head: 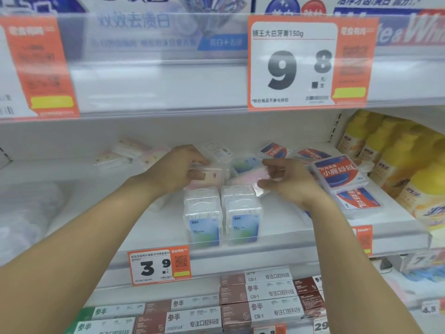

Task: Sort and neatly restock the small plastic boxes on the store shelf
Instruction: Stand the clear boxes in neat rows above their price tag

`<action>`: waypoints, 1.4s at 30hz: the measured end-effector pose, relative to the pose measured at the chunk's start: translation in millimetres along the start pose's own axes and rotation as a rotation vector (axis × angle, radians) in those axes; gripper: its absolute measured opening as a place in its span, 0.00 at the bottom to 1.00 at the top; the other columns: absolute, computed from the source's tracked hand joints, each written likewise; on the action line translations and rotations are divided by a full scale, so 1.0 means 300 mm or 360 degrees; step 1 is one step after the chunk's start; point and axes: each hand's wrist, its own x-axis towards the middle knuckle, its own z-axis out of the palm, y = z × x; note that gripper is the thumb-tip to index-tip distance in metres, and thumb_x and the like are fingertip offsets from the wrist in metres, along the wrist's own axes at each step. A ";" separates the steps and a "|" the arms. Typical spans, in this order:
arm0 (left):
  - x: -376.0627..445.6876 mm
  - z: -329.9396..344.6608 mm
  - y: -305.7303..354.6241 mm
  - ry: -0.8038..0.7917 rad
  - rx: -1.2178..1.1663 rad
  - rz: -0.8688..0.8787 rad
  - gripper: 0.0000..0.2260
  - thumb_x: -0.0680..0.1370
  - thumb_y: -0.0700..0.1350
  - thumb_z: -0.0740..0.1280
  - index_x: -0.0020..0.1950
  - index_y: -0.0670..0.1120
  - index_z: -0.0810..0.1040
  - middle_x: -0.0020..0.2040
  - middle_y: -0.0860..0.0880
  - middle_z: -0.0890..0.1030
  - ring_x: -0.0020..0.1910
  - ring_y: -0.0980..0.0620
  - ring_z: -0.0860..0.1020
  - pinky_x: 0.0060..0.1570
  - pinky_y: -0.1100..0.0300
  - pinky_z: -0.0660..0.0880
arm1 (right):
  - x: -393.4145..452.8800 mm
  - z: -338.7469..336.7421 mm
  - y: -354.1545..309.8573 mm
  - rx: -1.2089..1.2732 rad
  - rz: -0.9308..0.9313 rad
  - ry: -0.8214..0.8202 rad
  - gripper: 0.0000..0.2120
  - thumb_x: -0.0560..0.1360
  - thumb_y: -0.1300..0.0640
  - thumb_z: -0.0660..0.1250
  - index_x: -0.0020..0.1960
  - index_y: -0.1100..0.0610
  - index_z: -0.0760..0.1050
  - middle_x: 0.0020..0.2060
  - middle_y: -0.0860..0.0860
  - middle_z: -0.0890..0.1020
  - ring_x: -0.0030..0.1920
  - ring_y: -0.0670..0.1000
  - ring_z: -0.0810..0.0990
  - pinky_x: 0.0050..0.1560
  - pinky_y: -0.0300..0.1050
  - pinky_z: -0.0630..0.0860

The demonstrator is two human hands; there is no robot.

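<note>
On the white middle shelf (277, 235) two neat rows of clear plastic boxes with blue labels (222, 214) stand at the front. Behind them my left hand (179, 171) is shut on a clear box with a pink label (212, 178). My right hand (287, 180) grips another clear, pinkish box (250, 178) beside it. A blue-labelled box (245, 163) lies loose behind the two hands. More pale boxes (130, 153) lie scattered at the back left.
Red-and-blue labelled flat boxes (339, 173) are stacked at the right, with yellow bottles (397, 165) beyond them. A price tag reading 3.9 (160, 265) hangs on the shelf edge. Toothpaste cartons (257, 297) fill the shelf below. The upper shelf's front (168, 88) overhangs.
</note>
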 end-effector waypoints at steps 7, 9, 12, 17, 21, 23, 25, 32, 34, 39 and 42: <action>-0.034 -0.042 0.025 0.0353 -0.0142 -0.0026 0.13 0.75 0.42 0.71 0.59 0.45 0.78 0.54 0.49 0.80 0.51 0.52 0.75 0.51 0.62 0.68 | -0.035 -0.012 -0.020 0.0282 -0.0082 0.0417 0.20 0.73 0.59 0.75 0.60 0.54 0.70 0.48 0.44 0.78 0.45 0.41 0.78 0.38 0.31 0.75; -0.056 -0.066 0.039 0.0457 -0.0191 -0.0047 0.13 0.76 0.43 0.70 0.60 0.46 0.77 0.54 0.49 0.78 0.50 0.53 0.74 0.50 0.63 0.67 | -0.051 -0.007 -0.041 0.0565 -0.0040 0.0622 0.21 0.72 0.60 0.76 0.59 0.55 0.69 0.46 0.46 0.76 0.46 0.45 0.79 0.44 0.39 0.77; -0.100 -0.107 0.057 0.0547 -0.0370 -0.0142 0.10 0.77 0.46 0.69 0.59 0.51 0.77 0.52 0.53 0.77 0.47 0.55 0.74 0.45 0.70 0.68 | -0.090 -0.006 -0.095 0.1313 -0.0015 0.0632 0.23 0.71 0.68 0.73 0.63 0.62 0.70 0.54 0.55 0.77 0.55 0.57 0.81 0.50 0.48 0.81; -0.198 -0.175 0.075 0.0601 -0.0829 -0.0439 0.11 0.79 0.47 0.66 0.61 0.52 0.78 0.53 0.50 0.80 0.49 0.51 0.79 0.46 0.61 0.76 | -0.194 -0.001 -0.179 0.1402 -0.0181 0.0264 0.11 0.72 0.72 0.64 0.50 0.62 0.80 0.45 0.57 0.85 0.49 0.56 0.84 0.56 0.54 0.79; -0.308 -0.194 0.099 0.0653 -0.1283 -0.0644 0.10 0.79 0.45 0.66 0.59 0.46 0.80 0.52 0.43 0.83 0.46 0.46 0.82 0.51 0.45 0.80 | -0.245 0.025 -0.232 0.1410 -0.0219 0.0113 0.10 0.71 0.71 0.68 0.49 0.61 0.80 0.42 0.53 0.86 0.46 0.53 0.85 0.51 0.52 0.79; -0.357 -0.188 0.103 0.0714 -0.1394 -0.0744 0.11 0.77 0.43 0.70 0.59 0.43 0.79 0.53 0.42 0.83 0.46 0.46 0.83 0.50 0.49 0.81 | -0.267 0.050 -0.246 0.1261 -0.0221 -0.0055 0.16 0.67 0.67 0.73 0.55 0.62 0.79 0.47 0.56 0.86 0.48 0.56 0.86 0.48 0.53 0.81; -0.402 -0.175 0.093 0.0766 -0.1515 -0.0822 0.12 0.74 0.41 0.72 0.57 0.43 0.79 0.52 0.43 0.83 0.47 0.45 0.83 0.48 0.51 0.80 | -0.289 0.080 -0.261 0.1133 -0.0262 -0.0158 0.21 0.67 0.67 0.75 0.59 0.62 0.78 0.48 0.55 0.87 0.49 0.56 0.86 0.47 0.53 0.81; -0.526 -0.146 0.023 0.0821 -0.1644 -0.0641 0.23 0.69 0.35 0.75 0.60 0.48 0.70 0.50 0.45 0.83 0.46 0.50 0.82 0.52 0.48 0.79 | -0.332 0.220 -0.353 0.0822 -0.0762 0.0074 0.31 0.67 0.71 0.77 0.63 0.50 0.70 0.49 0.50 0.84 0.48 0.52 0.85 0.48 0.49 0.83; -0.545 -0.144 -0.001 0.0814 -0.1371 -0.0548 0.28 0.68 0.39 0.75 0.64 0.51 0.68 0.50 0.46 0.81 0.48 0.52 0.81 0.52 0.57 0.78 | -0.329 0.270 -0.373 0.0822 -0.0855 0.0150 0.30 0.65 0.70 0.78 0.58 0.48 0.69 0.52 0.47 0.80 0.48 0.49 0.84 0.47 0.47 0.82; -0.583 -0.140 -0.053 0.0769 -0.1308 -0.0461 0.20 0.67 0.39 0.69 0.56 0.55 0.73 0.53 0.51 0.81 0.48 0.57 0.80 0.48 0.66 0.76 | -0.298 0.354 -0.406 0.0580 -0.0957 0.0227 0.22 0.66 0.64 0.78 0.54 0.54 0.72 0.47 0.47 0.78 0.48 0.51 0.81 0.45 0.50 0.80; -0.605 -0.123 -0.106 0.0627 -0.1345 -0.0449 0.17 0.68 0.39 0.70 0.55 0.52 0.75 0.49 0.54 0.81 0.47 0.54 0.79 0.49 0.60 0.75 | -0.275 0.380 -0.400 0.0199 -0.1002 0.0240 0.19 0.69 0.56 0.78 0.56 0.52 0.75 0.49 0.43 0.79 0.52 0.49 0.79 0.54 0.50 0.78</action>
